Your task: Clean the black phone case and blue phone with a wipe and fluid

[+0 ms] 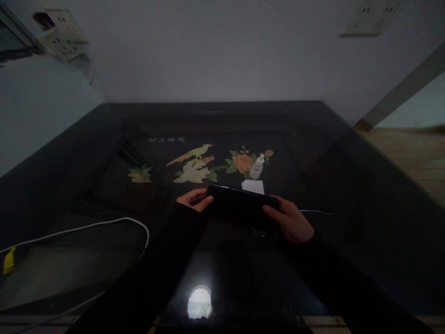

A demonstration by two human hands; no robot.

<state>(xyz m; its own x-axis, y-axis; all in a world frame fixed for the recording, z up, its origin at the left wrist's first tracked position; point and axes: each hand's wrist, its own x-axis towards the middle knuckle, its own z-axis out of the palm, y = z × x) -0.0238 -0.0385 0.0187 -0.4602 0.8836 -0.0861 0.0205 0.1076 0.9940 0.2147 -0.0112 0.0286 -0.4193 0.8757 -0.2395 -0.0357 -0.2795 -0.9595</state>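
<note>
Both of my hands grip a long black rectangular object by its two ends, above the dark glossy tabletop. It has a thin shiny top edge, but the dim light hides what kind of thing it is. My left hand is closed on its left end, thumb on the near face. At the other end, my right hand is closed with its thumb also on the near side. Just behind the object lie small white papers, partly covered by it. A clear dropper bottle with a white top stands upright beyond them.
The dark table bears a bird-and-flower picture. A white cable curves across the left side, near a yellow tag. Walls rise behind and at left, with power sockets. A round light reflection shows near the front.
</note>
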